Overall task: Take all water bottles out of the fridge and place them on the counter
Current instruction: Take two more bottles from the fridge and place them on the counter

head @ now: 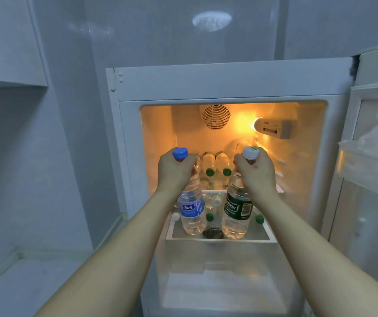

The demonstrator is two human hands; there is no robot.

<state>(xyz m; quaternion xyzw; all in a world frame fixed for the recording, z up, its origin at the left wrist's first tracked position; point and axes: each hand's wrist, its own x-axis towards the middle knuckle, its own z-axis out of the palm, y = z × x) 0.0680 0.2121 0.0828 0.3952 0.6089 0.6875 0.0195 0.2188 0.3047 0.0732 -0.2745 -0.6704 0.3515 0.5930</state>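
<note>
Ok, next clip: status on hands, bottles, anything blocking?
Left hand gripping blue-capped bottle by the neck. Right hand gripping green-label bottle likewise. More bottles lying inside fridge. Nothing blocking.

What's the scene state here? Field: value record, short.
left hand: grips neck of blue-capped bottle
right hand: grips neck of white-capped green-label bottle
held bottles: upright, in front of the open fridge
left inside: two green-capped bottles lying on a shelf, more below
fridge light: on
</note>
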